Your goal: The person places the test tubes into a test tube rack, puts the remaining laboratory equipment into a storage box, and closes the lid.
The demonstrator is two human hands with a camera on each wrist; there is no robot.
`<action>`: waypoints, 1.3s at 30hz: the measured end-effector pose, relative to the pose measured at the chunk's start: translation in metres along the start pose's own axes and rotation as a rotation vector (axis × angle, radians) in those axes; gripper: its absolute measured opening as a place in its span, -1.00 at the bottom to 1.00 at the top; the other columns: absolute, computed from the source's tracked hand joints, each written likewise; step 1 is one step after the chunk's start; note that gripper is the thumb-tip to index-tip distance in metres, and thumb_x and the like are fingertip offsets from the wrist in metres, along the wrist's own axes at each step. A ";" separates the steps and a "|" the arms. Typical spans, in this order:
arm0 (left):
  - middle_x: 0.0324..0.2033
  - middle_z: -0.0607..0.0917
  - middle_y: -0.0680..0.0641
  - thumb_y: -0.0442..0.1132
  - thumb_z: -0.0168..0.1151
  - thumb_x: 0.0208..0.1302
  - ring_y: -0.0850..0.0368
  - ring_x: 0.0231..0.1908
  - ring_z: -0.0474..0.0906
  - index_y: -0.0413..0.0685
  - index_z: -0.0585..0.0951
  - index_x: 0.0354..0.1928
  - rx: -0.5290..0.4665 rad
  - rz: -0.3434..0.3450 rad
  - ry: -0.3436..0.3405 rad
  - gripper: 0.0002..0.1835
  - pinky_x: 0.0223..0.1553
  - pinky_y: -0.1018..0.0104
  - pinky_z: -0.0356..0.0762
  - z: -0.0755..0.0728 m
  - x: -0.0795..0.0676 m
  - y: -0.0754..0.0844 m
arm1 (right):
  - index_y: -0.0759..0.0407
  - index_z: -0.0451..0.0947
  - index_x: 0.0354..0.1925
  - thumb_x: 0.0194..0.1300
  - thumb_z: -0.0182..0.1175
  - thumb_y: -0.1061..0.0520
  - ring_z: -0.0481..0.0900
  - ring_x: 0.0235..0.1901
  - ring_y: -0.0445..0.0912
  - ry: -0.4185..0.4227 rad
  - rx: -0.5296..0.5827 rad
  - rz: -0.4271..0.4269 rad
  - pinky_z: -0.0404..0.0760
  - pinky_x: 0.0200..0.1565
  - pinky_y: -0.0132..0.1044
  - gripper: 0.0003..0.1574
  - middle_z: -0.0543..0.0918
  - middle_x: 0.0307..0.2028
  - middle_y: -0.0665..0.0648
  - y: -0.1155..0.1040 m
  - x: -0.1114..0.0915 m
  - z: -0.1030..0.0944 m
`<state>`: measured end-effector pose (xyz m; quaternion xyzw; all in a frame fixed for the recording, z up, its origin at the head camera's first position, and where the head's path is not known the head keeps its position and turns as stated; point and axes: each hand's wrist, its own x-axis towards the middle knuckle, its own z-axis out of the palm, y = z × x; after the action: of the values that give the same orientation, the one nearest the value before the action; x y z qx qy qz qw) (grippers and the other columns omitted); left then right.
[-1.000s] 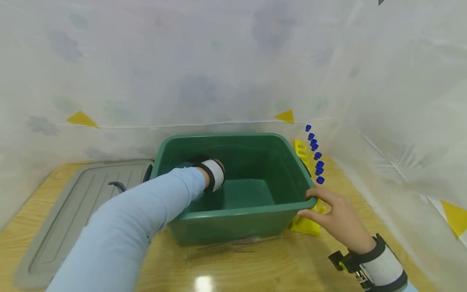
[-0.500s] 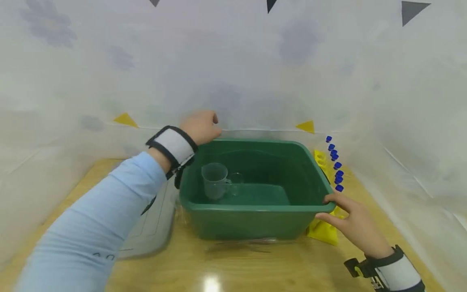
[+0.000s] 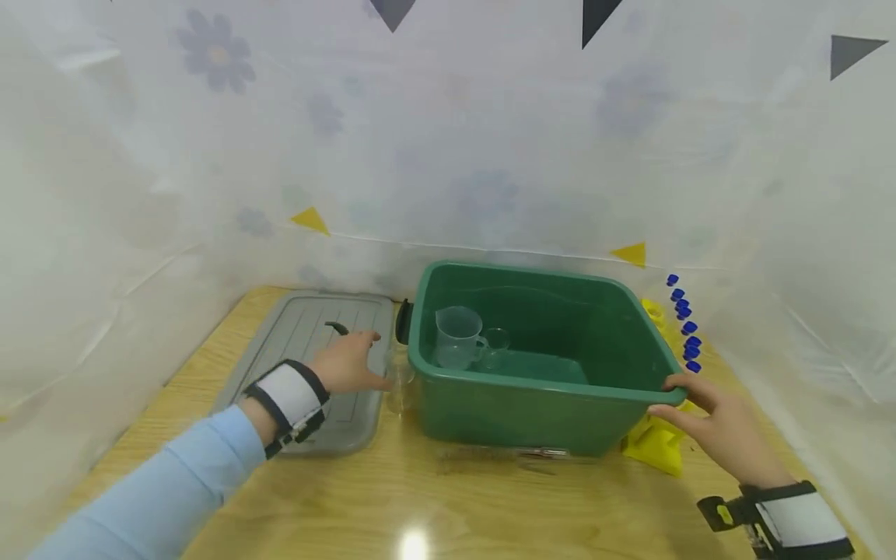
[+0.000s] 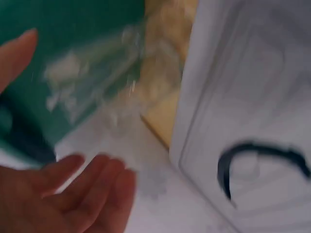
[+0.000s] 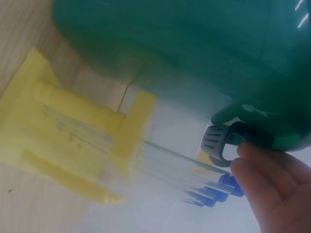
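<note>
A green plastic bin stands on the wooden table with a clear measuring jug and another clear, round-rimmed vessel inside. My right hand grips the bin's front right corner, thumb outside and fingers over the rim. My left hand is over the grey lid's right edge, fingers apart and holding nothing. Just beyond its thumb, clear glassware stands between the grey lid and the bin. In the left wrist view this clear glassware is blurred, and its kind does not show.
Right of the bin stands a yellow rack holding clear tubes with blue caps. Thin clear rods lie along the bin's front. A black clip handle juts from the bin's left side. White sheeting hangs behind.
My left hand has come out of the bin, empty, and moved left and down to the glassware beside it. The view has turned left. My right hand keeps its grip on the rim.
</note>
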<state>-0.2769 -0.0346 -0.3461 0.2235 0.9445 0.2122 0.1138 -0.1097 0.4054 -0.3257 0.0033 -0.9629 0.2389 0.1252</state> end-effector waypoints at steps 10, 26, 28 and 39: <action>-0.03 0.56 -0.29 -0.04 0.35 0.02 -0.17 -0.11 0.56 -0.39 0.45 0.09 -0.046 0.012 0.246 -0.32 -0.24 0.00 0.60 0.042 0.018 0.015 | 0.15 0.48 -0.10 0.23 0.23 -0.03 0.41 0.05 0.47 -0.019 -0.013 0.029 0.44 -0.06 0.34 -0.64 0.54 0.02 0.39 0.001 0.001 0.004; -0.01 0.58 -0.33 -0.07 0.23 0.17 -0.23 -0.03 0.54 -0.35 0.48 0.08 -0.134 0.098 0.122 -0.45 -0.07 -0.04 0.54 0.003 0.002 0.005 | 0.13 0.47 -0.12 0.22 0.24 -0.03 0.40 0.05 0.48 0.009 -0.013 0.020 0.44 -0.07 0.34 -0.66 0.56 0.01 0.37 0.003 0.001 0.005; -0.01 0.58 -0.34 -0.08 0.22 0.18 -0.21 -0.05 0.54 -0.34 0.48 0.10 -0.150 0.115 0.112 -0.46 -0.09 0.00 0.55 -0.009 -0.003 0.004 | 0.13 0.48 -0.13 0.22 0.25 -0.02 0.41 0.05 0.47 0.017 -0.014 0.013 0.44 -0.07 0.34 -0.67 0.57 -0.01 0.37 0.003 0.001 0.005; 0.17 0.46 -0.30 -0.07 0.13 0.26 -0.24 0.11 0.42 -0.27 0.38 0.21 -0.124 0.207 0.107 -0.43 0.00 -0.07 0.49 -0.097 -0.019 0.035 | 0.14 0.48 -0.10 0.22 0.23 -0.07 0.39 0.07 0.46 0.006 -0.033 0.061 0.41 -0.06 0.35 -0.61 0.54 0.04 0.39 -0.001 -0.006 0.003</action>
<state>-0.2771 -0.0494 -0.2427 0.3004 0.9063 0.2924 0.0542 -0.1045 0.4026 -0.3297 -0.0287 -0.9660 0.2268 0.1206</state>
